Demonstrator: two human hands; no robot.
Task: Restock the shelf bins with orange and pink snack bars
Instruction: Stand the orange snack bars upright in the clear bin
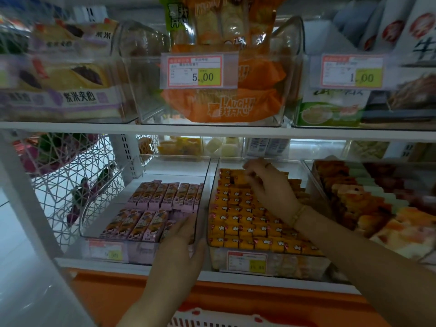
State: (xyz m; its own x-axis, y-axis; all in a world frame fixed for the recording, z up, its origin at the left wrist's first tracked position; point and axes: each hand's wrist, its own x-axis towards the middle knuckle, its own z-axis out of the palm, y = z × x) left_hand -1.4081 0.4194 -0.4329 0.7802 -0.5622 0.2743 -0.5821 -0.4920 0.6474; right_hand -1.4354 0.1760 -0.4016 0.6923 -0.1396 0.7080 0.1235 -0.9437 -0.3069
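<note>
Clear plastic bins sit side by side on a white shelf (113, 264). One bin, the pink bin (103, 201), holds pink snack bars (153, 208) in two rows. Just to its right, touching it, the orange bin (236, 164) is packed with orange snack bars (245, 223) standing in tight rows. The left hand (181, 244) holds the pink bin's front right corner, its fingers inside over the bars and its thumb outside the wall. The right hand (266, 185), with a bracelet (298, 214) at the wrist, reaches to the back of the orange bin. Its fingers are curled down and pinch an orange bar in the rear row. A price label (247, 261) is fixed to the front of the orange bin.
</note>
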